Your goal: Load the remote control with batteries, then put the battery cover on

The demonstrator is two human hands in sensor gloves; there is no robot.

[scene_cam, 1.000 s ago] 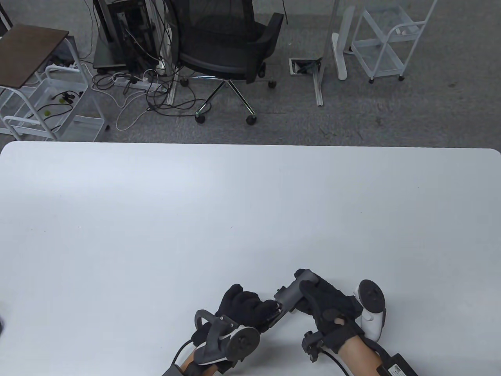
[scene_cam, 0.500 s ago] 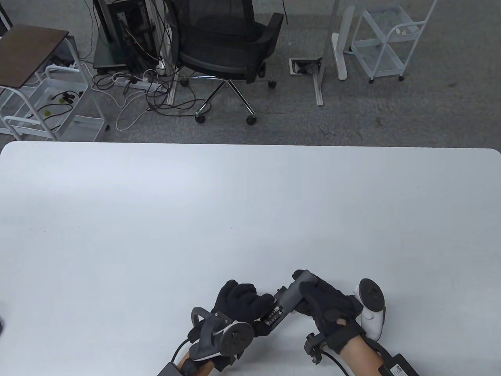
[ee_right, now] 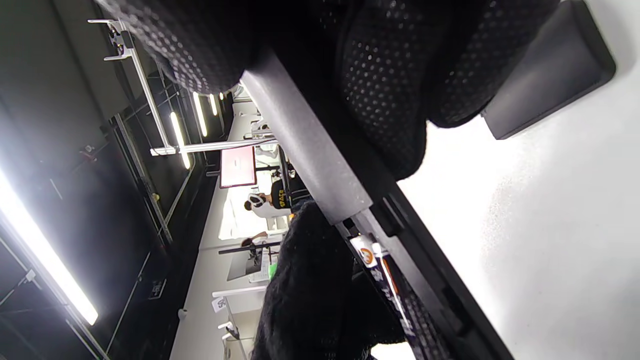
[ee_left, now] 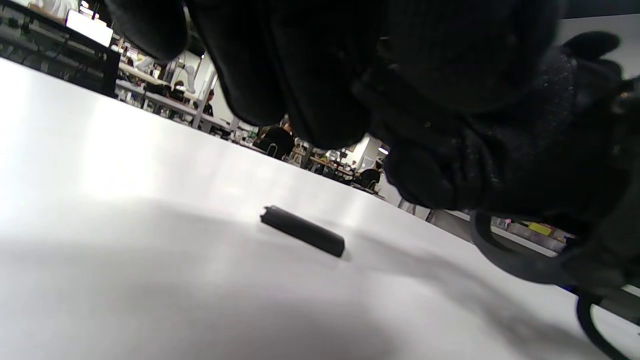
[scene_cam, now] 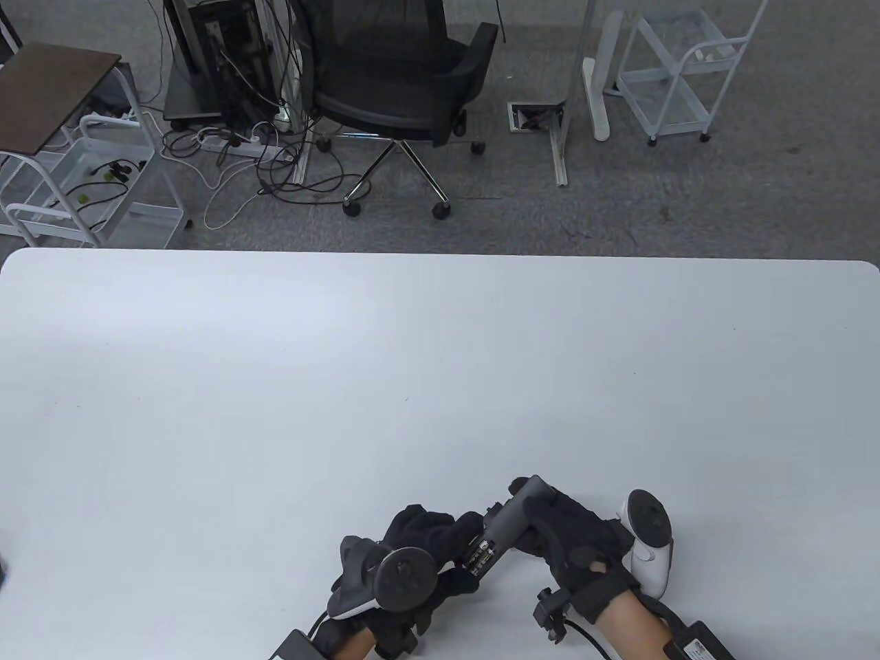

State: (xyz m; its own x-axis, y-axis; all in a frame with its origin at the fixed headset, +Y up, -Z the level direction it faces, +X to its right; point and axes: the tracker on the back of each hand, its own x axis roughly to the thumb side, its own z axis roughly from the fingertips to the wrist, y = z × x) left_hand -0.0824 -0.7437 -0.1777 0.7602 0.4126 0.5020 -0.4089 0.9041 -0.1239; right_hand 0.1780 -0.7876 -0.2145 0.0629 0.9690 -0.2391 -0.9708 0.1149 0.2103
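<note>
The grey remote control is held tilted just above the table's near edge. My right hand grips its upper half. My left hand curls its fingers around its lower end, beside the open battery compartment. A battery with a printed label lies in the compartment and also shows in the right wrist view. In the left wrist view, a small dark bar, apparently the battery cover, lies flat on the table, apart from both hands. It is hidden in the table view.
The white table stretches away from the hands. A dark flat piece shows by my right hand's fingers; I cannot tell what it is. An office chair and white carts stand on the floor beyond the far edge.
My left hand has rolled over so that its tracker faces up, and has closed in on the remote's lower end. The battery compartment now shows more. The right hand and the remote have barely moved.
</note>
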